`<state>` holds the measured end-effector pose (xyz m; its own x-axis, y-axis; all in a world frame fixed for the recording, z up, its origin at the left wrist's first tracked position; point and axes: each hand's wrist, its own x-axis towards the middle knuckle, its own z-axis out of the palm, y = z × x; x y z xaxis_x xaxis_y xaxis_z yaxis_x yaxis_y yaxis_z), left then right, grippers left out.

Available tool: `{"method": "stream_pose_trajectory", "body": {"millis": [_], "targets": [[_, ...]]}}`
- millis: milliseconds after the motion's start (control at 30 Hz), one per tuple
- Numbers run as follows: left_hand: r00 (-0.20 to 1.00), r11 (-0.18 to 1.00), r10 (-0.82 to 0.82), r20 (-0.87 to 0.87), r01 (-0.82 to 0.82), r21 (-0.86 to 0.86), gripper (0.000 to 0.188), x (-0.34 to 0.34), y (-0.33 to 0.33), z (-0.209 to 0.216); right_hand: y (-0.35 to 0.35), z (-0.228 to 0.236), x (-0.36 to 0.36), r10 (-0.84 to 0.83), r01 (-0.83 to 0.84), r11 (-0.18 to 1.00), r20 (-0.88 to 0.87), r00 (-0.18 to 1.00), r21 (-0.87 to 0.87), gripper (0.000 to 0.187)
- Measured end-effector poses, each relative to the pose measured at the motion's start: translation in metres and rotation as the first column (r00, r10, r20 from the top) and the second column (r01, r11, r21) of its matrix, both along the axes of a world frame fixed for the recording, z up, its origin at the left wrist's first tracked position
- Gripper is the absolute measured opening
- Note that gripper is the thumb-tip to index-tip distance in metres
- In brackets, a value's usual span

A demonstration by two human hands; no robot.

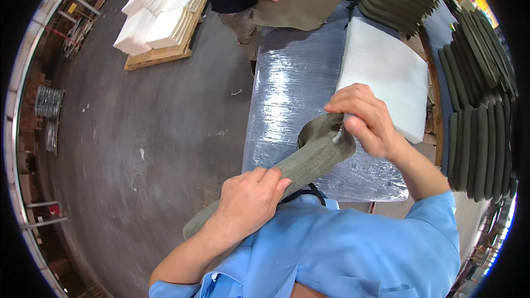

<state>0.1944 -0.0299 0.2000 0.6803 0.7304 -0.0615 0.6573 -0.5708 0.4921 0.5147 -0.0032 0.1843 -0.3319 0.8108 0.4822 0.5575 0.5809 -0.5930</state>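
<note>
Fingers (346,99) of the right hand (369,122) are curled over the far right end of a grey-green fabric cover (314,157), thumb closing in from the near side, and they look to be pinching its rim where the cloth bends round into a loop! Down at the near left, the left hand (247,200) is clasped over the same cloth, thumb along its edge, fingertips tucked out of sight. So the cover hangs between two grips, just in front of the blue shirt (353,243), above the near part of a plastic-wrapped surface (298,94), with a tail of it poking out left beyond the left wrist. The step in hand, I judge, is handling and shaping this cover by its ends; the next move seems to call for a firm left hold while the right works that rim, since a loose pinch could let the loop fold shut. Now the pose: the left forearm slants up from the near left, the right one reaches in from the near right, elbow bent, its hand farther out and the knuckles turned far and left. Just beyond it, on the right, lies a white pad (383,77); whether the knuckles brush it, I cannot tell
</note>
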Motion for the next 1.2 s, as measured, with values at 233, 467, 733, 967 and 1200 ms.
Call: {"method": "stream_pose_trajectory", "body": {"millis": [233, 467, 733, 967, 1200], "targets": [[0.994, 0.979, -0.098, -0.04, 0.089, -0.185, 0.06, 0.009, 0.009, 0.007, -0.051, -0.024, -0.04, 0.033, -0.074, 0.983, 0.241, 0.97, 0.167, 0.059], [0.974, 0.92, -0.187, -0.126, 0.129, -0.371, 0.056, 0.021, 0.008, 0.01, -0.049, -0.042, -0.042, 0.12, -0.135, 0.983, 0.127, 0.985, 0.121, 0.038], [0.979, 0.838, -0.189, 0.076, 0.201, -0.507, 0.07, 0.021, 0.003, -0.001, -0.079, -0.073, -0.005, -0.621, 0.475, 0.782, -0.557, 0.551, -0.403, 0.039], [0.918, 0.665, -0.142, 0.371, 0.366, -0.651, 0.08, 0.078, 0.023, -0.056, -0.114, -0.085, -0.037, -0.739, 0.381, 0.673, -0.548, 0.392, -0.634, 0.045], [0.792, 0.701, 0.101, 0.603, 0.373, -0.607, 0.067, 0.144, 0.043, -0.103, -0.112, -0.071, -0.05, -0.757, 0.422, 0.653, -0.551, 0.351, -0.628, 0.036]]}}
